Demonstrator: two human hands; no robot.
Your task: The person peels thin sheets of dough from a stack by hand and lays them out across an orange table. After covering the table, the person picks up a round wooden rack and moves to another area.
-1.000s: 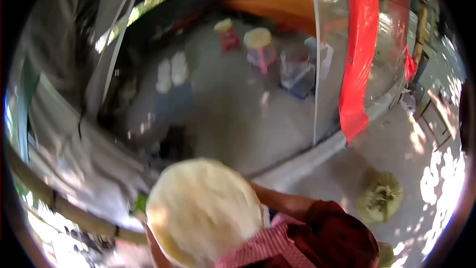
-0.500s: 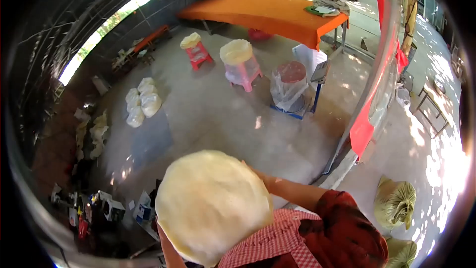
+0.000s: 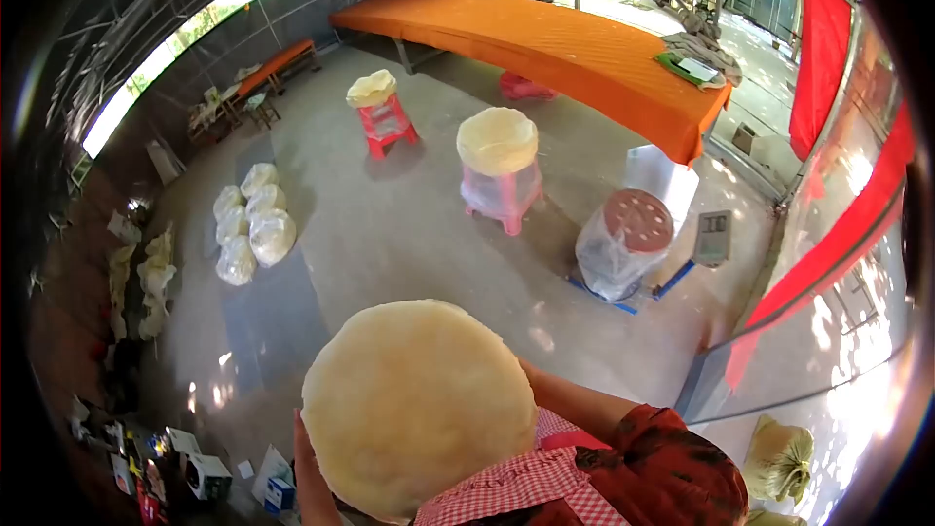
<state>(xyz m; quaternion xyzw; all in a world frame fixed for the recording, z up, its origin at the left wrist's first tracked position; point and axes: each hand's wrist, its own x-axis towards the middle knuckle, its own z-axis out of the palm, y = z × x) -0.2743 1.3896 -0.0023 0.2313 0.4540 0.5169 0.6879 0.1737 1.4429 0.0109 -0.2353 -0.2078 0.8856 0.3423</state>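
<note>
A large round, pale yellow stack of flatbreads (image 3: pixel 419 404) is held in front of my body, its broad top face toward the camera. My left hand (image 3: pixel 306 463) grips it along the left edge, with most of the fingers hidden behind it. From the right, my right hand (image 3: pixel 527 380) supports the far right edge, its fingers also covered by the stack. The near rim lies against my red checked apron (image 3: pixel 531 487). Ahead, a similar pale round stack (image 3: pixel 498 140) tops a plastic-wrapped pink stool, and a smaller one (image 3: pixel 371 89) sits on a red stool (image 3: pixel 387 127).
A long table with an orange cover (image 3: pixel 526 39) spans the back. To the right, a plastic-wrapped drum with a red-brown top (image 3: pixel 639 221) stands on a blue scale (image 3: pixel 713 238). Several filled plastic bags (image 3: pixel 272 236) rest on the left floor. Boxes (image 3: pixel 206 475) clutter the lower left.
The view has turned and come nearer to the stools, scale and orange table. The flatbread stack stays in both hands against my front.
</note>
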